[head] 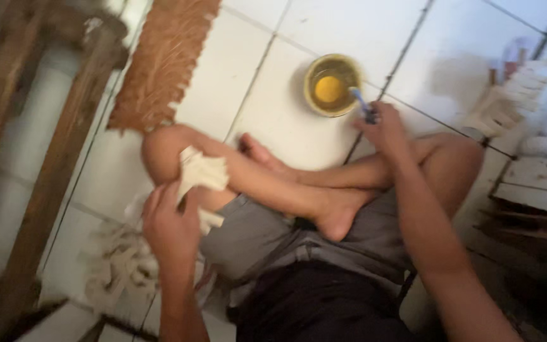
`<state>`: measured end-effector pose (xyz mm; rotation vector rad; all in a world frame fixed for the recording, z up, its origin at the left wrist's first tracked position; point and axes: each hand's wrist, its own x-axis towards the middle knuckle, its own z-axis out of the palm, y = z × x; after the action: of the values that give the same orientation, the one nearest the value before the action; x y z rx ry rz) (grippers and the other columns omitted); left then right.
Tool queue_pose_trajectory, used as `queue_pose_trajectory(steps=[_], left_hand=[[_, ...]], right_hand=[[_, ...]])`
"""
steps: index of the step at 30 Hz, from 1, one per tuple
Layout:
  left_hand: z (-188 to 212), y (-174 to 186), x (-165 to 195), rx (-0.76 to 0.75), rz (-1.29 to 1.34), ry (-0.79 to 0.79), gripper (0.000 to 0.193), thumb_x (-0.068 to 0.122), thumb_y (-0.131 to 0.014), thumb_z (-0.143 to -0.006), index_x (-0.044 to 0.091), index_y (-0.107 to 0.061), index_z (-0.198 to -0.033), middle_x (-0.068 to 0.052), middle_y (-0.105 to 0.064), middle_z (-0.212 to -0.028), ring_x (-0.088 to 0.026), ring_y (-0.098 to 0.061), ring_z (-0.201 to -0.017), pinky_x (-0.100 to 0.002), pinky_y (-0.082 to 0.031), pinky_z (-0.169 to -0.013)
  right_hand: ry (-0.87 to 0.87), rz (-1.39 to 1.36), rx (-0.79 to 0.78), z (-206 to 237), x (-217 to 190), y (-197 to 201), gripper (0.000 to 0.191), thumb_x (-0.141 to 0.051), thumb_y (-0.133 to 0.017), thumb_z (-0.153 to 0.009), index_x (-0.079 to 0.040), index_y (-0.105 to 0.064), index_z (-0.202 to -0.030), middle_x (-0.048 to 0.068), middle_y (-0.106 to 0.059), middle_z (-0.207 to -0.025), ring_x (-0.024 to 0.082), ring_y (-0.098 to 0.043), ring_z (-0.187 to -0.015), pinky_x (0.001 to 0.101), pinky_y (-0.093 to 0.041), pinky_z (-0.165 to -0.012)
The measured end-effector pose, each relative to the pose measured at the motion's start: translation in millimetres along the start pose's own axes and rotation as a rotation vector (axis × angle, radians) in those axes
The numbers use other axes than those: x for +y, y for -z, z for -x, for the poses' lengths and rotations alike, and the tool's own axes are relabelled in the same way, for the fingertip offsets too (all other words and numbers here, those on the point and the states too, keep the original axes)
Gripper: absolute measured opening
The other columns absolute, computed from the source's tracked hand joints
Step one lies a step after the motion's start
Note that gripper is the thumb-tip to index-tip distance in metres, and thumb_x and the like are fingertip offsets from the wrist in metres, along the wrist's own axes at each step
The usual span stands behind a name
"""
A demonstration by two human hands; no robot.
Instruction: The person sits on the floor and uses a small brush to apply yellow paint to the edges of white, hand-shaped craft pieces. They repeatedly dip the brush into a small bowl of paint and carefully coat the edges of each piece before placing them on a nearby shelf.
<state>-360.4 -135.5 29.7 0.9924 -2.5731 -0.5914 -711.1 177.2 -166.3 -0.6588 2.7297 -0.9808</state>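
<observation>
I sit cross-legged on a white tiled floor. My left hand (171,223) grips a pale, flat, fringed piece of material (202,172) held against my left knee. My right hand (384,128) reaches forward and holds a thin blue-handled brush (361,101), its tip dipped into a small round bowl (332,85) of yellow liquid on the floor ahead of my shins. The whole view is blurred.
A brown woven mat (163,60) lies at the upper left. A wooden frame (45,171) runs down the left side. A heap of pale cut pieces (121,266) sits by my left hip. More pale pieces (508,101) and wooden boards (533,187) lie at the right.
</observation>
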Motion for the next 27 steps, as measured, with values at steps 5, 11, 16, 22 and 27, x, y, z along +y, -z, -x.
queue_pose_trajectory(steps=[5,11,16,22,27], left_hand=[[-4,7,5,-0.019,-0.131,-0.003,0.026,0.024,-0.073,-0.094,0.002,-0.070,-0.108,-0.016,-0.069,-0.107,-0.038,-0.064,-0.101,-0.048,-0.051,-0.088],[-5,37,17,-0.061,-0.079,0.203,0.031,0.025,-0.073,-0.094,0.000,-0.067,-0.112,-0.015,-0.069,-0.097,-0.030,-0.066,-0.083,-0.043,-0.052,-0.076],[5,43,34,-0.215,0.973,0.584,0.012,0.015,-0.063,-0.093,0.007,-0.057,-0.100,-0.007,-0.064,-0.080,-0.015,-0.059,-0.064,-0.031,-0.049,-0.056],[-15,-149,102,-0.654,1.762,1.085,0.012,0.021,-0.064,-0.096,0.016,-0.063,-0.107,0.007,-0.034,-0.054,-0.006,-0.034,-0.039,-0.025,-0.027,-0.037],[-84,-279,108,-0.302,1.640,1.151,0.028,0.028,-0.068,-0.091,0.006,-0.068,-0.109,-0.002,-0.059,-0.070,-0.013,-0.046,-0.048,-0.029,-0.035,-0.041]], right_hand=[[0.084,0.161,0.003,-2,-13,7,0.017,-0.016,-0.076,-0.088,-0.003,-0.071,-0.099,0.021,-0.067,-0.098,0.040,-0.064,-0.093,0.0475,-0.051,-0.079],[-0.066,-0.072,0.040,-4,-10,10,0.016,-0.015,-0.069,-0.096,-0.001,-0.070,-0.104,0.021,-0.068,-0.091,0.036,-0.067,-0.081,0.0438,-0.051,-0.073],[-0.022,-0.100,0.010,-6,-4,8,0.016,-0.014,-0.070,-0.095,-0.001,-0.072,-0.105,0.020,-0.069,-0.091,0.033,-0.067,-0.081,0.0407,-0.052,-0.073],[-0.027,-0.054,0.007,-11,-3,4,0.017,-0.015,-0.073,-0.094,-0.002,-0.074,-0.104,0.020,-0.070,-0.091,0.033,-0.067,-0.082,0.0406,-0.051,-0.074],[-0.046,-0.169,0.008,-14,-6,8,0.020,-0.017,-0.071,-0.090,-0.006,-0.076,-0.106,0.016,-0.072,-0.096,0.029,-0.070,-0.086,0.0382,-0.054,-0.078]])
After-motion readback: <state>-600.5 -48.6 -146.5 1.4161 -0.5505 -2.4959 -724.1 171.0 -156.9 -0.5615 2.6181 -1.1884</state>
